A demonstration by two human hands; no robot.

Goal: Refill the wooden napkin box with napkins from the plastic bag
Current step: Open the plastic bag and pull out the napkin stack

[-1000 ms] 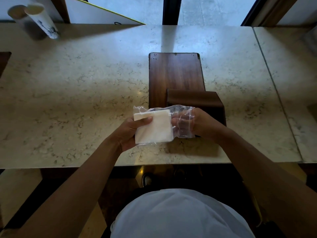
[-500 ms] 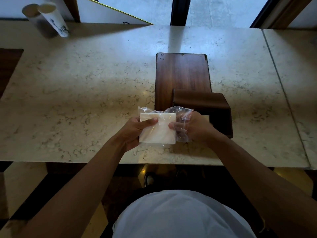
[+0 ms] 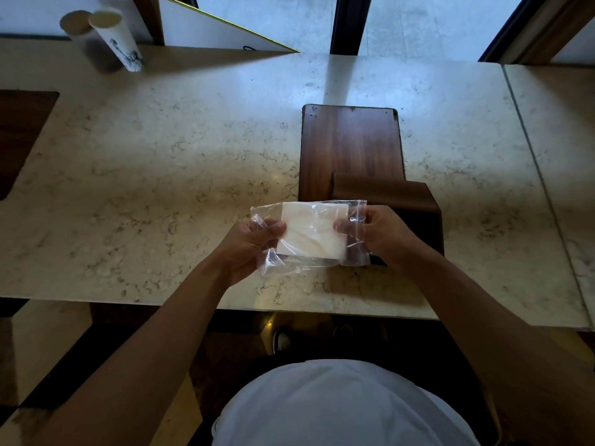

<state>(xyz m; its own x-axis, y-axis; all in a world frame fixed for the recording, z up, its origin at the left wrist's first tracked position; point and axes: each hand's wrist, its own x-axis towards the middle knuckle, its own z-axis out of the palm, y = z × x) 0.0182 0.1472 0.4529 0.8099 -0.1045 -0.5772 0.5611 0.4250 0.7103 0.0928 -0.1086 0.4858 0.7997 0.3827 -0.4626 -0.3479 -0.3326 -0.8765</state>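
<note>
A clear plastic bag (image 3: 355, 243) with a white stack of napkins (image 3: 310, 235) inside is held just above the marble counter's front edge. My left hand (image 3: 249, 244) grips the bag's left side, thumb on the napkins. My right hand (image 3: 383, 235) pinches the bag's right side. Directly behind the bag stands the dark wooden napkin box (image 3: 409, 201), partly hidden by my right hand. Its flat wooden lid (image 3: 351, 149) lies on the counter behind it, reaching away from me.
The marble counter (image 3: 161, 175) runs wide to the left; a seam (image 3: 534, 162) splits it at the right. A white paper cup (image 3: 116, 40) stands at the far left back, beside a mirror. A dark recess (image 3: 19, 136) sits at the left edge.
The bag has been pulled wider to the left and right, so plastic now shows on both sides of the napkin stack. Both hands have stayed on it.
</note>
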